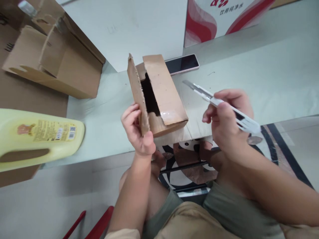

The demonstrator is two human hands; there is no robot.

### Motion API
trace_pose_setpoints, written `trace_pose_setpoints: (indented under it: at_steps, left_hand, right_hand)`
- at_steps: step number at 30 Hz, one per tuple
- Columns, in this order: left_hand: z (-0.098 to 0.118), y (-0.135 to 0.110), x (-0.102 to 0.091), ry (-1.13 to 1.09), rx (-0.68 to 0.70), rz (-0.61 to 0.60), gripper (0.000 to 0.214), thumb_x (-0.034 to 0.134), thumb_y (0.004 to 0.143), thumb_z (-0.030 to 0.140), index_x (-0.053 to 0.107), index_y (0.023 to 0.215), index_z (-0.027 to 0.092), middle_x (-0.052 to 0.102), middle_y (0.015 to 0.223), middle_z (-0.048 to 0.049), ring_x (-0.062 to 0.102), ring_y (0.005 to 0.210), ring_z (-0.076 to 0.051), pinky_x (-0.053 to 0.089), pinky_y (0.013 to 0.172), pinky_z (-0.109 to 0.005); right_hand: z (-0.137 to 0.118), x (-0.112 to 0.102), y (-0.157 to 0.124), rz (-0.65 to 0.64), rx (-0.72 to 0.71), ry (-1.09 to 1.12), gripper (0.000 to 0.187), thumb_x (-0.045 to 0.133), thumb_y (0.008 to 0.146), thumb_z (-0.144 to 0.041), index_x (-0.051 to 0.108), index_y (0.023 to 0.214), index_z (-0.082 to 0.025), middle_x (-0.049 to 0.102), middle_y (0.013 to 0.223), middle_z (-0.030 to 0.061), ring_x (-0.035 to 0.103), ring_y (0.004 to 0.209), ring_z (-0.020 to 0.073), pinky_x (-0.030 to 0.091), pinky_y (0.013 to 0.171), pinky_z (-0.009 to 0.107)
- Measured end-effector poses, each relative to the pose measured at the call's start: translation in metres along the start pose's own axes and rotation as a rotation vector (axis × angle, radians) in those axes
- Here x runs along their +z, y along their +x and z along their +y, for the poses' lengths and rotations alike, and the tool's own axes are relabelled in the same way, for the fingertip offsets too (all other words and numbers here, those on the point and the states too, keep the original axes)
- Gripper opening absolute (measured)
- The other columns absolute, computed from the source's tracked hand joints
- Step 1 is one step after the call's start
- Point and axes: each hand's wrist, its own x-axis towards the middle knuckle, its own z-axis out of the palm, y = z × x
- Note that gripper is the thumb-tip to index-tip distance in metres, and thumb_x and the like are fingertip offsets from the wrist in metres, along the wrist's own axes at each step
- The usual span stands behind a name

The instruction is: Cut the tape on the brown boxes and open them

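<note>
Gripping the already open cardboard box (165, 91) is our left hand (136, 131). Beside the box, our right hand (225, 127) clasps a utility knife (204, 94).

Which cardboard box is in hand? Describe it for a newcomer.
On the pale table, near its front edge, in front of the smartphone. It is the small cardboard box, one flap up, gripped by the left hand; the bigger open carton sits untouched left.

A packing room: opened cardboard cartons (74, 73), a detergent jug (37, 136).
</note>
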Motion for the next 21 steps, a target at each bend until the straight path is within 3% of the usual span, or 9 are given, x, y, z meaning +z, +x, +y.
trace_pose_setpoints:
  at_steps: [3, 7, 13, 17, 21]
  left_hand:
    - [-0.002, 0.002, -0.002, 0.114, -0.026, 0.116, 0.048, 0.047, 0.095, 0.064, 0.058, 0.121, 0.025, 0.062, 0.115, -0.0094, 0.066, 0.111, -0.027, 0.054, 0.102, -0.05]
    - [-0.007, 0.003, -0.009, 0.115, -0.074, 0.21, 0.042, 0.064, 0.089, 0.055, 0.058, 0.119, 0.026, 0.062, 0.11, -0.0066, 0.066, 0.102, -0.024, 0.056, 0.096, -0.045]
    - [-0.031, 0.006, -0.017, -0.11, -0.509, 0.342, 0.029, 0.054, 0.089, 0.039, 0.045, 0.115, 0.03, 0.064, 0.112, -0.0036, 0.068, 0.107, -0.023, 0.057, 0.098, -0.042]
    - [-0.049, 0.005, -0.027, -0.237, -0.794, 0.246, 0.027, 0.055, 0.088, 0.05, 0.049, 0.104, 0.029, 0.068, 0.113, -0.0055, 0.069, 0.108, -0.023, 0.058, 0.096, -0.041]
    - [-0.063, -0.003, -0.03, -0.413, -1.087, 0.089, 0.045, 0.06, 0.081, 0.064, 0.059, 0.102, 0.025, 0.071, 0.109, -0.0095, 0.071, 0.107, -0.028, 0.059, 0.092, -0.044]
  right_hand:
    - [0.012, -0.003, 0.008, -0.105, -0.078, -0.226, 0.031, 0.065, 0.096, -0.052, 0.064, 0.116, -0.028, 0.069, 0.077, 0.0008, 0.067, 0.065, 0.0185, 0.058, 0.062, 0.035]
    - [0.024, -0.006, 0.012, -0.357, -0.174, -0.391, 0.051, 0.067, 0.091, -0.049, 0.06, 0.134, -0.024, 0.075, 0.106, 0.0099, 0.072, 0.09, 0.0269, 0.061, 0.081, 0.045]
    - [0.04, 0.004, 0.014, -0.499, -0.002, -0.746, 0.042, 0.051, 0.095, -0.031, 0.065, 0.134, -0.022, 0.07, 0.111, 0.014, 0.067, 0.094, 0.0304, 0.055, 0.079, 0.045]
    - [0.051, 0.006, 0.018, -0.605, 0.088, -0.882, 0.037, 0.05, 0.095, -0.028, 0.067, 0.125, -0.02, 0.067, 0.114, 0.017, 0.066, 0.096, 0.0325, 0.055, 0.082, 0.048]
    - [0.059, 0.006, 0.018, -0.631, 0.094, -0.947, 0.05, 0.062, 0.087, -0.035, 0.065, 0.133, -0.016, 0.058, 0.141, 0.0284, 0.058, 0.128, 0.0478, 0.051, 0.095, 0.066]
